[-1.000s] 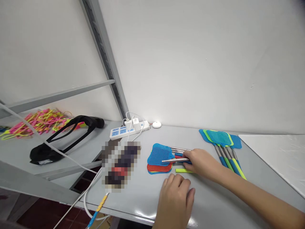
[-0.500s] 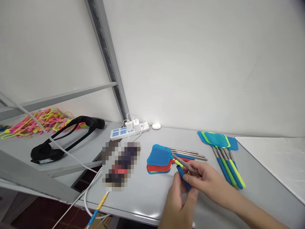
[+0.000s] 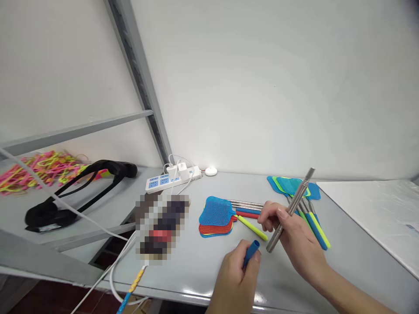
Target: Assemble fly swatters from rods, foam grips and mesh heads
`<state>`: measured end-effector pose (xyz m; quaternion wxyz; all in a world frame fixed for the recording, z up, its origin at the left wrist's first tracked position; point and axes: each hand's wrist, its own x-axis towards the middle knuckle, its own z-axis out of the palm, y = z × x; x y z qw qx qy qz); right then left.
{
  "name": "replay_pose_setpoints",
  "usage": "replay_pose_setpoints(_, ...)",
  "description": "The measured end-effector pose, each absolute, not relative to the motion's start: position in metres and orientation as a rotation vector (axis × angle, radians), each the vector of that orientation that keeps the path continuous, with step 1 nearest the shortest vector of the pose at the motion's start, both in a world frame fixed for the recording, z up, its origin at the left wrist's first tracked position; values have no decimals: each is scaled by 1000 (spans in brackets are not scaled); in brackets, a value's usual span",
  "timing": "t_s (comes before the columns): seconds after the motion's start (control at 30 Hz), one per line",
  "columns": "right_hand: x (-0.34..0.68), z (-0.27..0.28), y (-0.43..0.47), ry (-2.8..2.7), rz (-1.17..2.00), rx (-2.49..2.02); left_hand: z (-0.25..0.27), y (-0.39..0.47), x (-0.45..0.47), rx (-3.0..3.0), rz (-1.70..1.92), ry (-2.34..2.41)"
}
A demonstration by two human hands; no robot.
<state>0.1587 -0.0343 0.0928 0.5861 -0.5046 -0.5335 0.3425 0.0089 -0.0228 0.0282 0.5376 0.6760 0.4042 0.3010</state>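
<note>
My left hand (image 3: pixel 236 272) is closed round a blue handle sleeve (image 3: pixel 251 252), whose open end points up. To its right, my right hand (image 3: pixel 294 235) grips a metal rod (image 3: pixel 298 196), tilted with its upper end to the right. The rod and the sleeve are apart. Just beyond my hands lie flat fly swatter heads, a blue one (image 3: pixel 216 211) on top of a red one (image 3: pixel 214 230). A yellow handle (image 3: pixel 252 227) and several metal rods (image 3: pixel 247 204) lie beside them, partly hidden by my right hand.
At the right lies a bunch of fly swatters (image 3: pixel 290 185) with coloured handles. A white sheet (image 3: pixel 366 209) covers the far right. On the left are a power strip (image 3: pixel 173 178), a blurred-out object (image 3: pixel 163 231), cables, a black headset strap (image 3: pixel 88 192) and a shelf post (image 3: pixel 140 74).
The metal rod and the blue sleeve, close together before, are now apart. My right hand has moved right and turned the rod upward; my left hand keeps the sleeve lower down.
</note>
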Motion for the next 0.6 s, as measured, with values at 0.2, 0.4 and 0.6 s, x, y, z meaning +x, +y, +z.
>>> replay_pose_setpoints(0.2, 154, 77, -42, -1244, 690, -1088, 33, -22, 11, 1648, 664, 934)
replay_pose_setpoints(0.4, 163, 70, -36, -1315, 584, -1117, 34, -24, 13, 1705, 651, 966)
replay_pose_setpoints(0.6, 166, 78, -38, -1409, 615, -1159, 36, -23, 15, 1731, 636, 967)
